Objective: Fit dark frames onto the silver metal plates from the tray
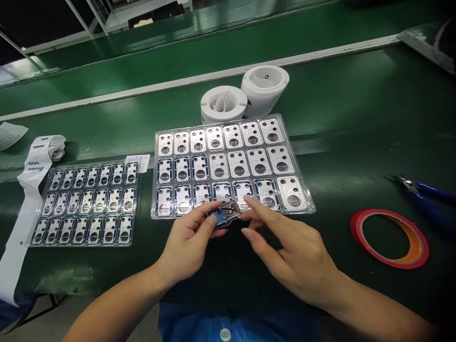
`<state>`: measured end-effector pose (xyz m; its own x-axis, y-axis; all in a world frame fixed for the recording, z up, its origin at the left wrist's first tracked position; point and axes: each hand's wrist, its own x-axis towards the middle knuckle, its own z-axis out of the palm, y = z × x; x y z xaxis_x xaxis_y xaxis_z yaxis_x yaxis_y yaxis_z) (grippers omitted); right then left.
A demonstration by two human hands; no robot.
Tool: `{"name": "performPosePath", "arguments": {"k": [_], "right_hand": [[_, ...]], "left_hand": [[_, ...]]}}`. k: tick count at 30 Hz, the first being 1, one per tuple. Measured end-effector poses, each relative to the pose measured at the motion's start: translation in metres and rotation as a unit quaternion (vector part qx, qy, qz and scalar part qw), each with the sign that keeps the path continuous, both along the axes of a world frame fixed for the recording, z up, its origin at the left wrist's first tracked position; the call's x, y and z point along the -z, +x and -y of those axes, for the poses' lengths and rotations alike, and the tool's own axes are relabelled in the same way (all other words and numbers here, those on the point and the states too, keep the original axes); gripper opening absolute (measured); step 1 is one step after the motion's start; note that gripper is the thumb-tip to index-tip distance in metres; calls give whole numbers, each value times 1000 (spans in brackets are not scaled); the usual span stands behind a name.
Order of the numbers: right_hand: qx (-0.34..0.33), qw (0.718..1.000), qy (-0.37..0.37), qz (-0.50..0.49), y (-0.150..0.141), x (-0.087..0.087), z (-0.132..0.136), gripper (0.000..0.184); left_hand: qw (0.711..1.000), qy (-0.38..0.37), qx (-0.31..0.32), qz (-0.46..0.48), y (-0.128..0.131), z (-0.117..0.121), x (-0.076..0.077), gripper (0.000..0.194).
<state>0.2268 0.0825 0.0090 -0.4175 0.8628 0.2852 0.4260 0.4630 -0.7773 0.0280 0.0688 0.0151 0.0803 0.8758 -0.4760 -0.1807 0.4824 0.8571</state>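
My left hand (188,243) pinches a small dark-blue plate (221,217) between thumb and fingers. A clear, shiny film or cover seems to lie at the plate's right end; glare hides the detail. My right hand (297,251) is beside that end with thumb and index finger apart. One of its fingertips is close to the plate, and I cannot tell whether it touches. Just beyond both hands is a clear plastic tray (309,209) with rows of flat metal plates, each with round holes. Some of these plates have blue edges, others are plain silver.
Left of my hands lies a second tray (137,209) of blue-edged plates, with a handwritten label (142,163) behind it. A label strip (26,209) trails off the bench edge. Two white rolls (223,114) stand behind the main tray. Red tape (356,232) and blue-handled cutters (423,190) lie right.
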Motion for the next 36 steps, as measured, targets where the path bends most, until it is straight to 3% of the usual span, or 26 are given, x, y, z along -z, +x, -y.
{"name": "performPosePath", "arguments": {"k": [4, 8, 10, 12, 15, 19, 26, 30, 36], "right_hand": [[37, 999, 7, -37, 1, 1, 7, 58], [56, 986, 98, -123, 2, 4, 10, 51], [62, 983, 107, -134, 0, 4, 9, 40], [38, 990, 43, -126, -3, 3, 6, 24], [-38, 985, -128, -109, -11, 5, 3, 9], [-107, 953, -260, -118, -22, 14, 2, 33], [-99, 930, -300, -185, -14, 16, -7, 31], [-172, 903, -328, -215, -8, 13, -12, 32], [-148, 908, -329, -214, -7, 16, -10, 42]], "left_hand": [[999, 26, -40, 16, 1, 2, 6, 31], [992, 62, -90, 55, 1, 4, 12, 32], [990, 62, -100, 80, 1, 4, 13, 28], [988, 57, -97, 107, 2, 4, 12, 24], [987, 28, -79, 139, 7, 6, 11, 25], [989, 3, -28, 145, 12, 14, 14, 29], [993, 91, 49, -53, 5, 14, 8, 24], [995, 47, 75, -42, 4, 12, 3, 31], [996, 5, 86, -19, 6, 10, 2, 38]]}}
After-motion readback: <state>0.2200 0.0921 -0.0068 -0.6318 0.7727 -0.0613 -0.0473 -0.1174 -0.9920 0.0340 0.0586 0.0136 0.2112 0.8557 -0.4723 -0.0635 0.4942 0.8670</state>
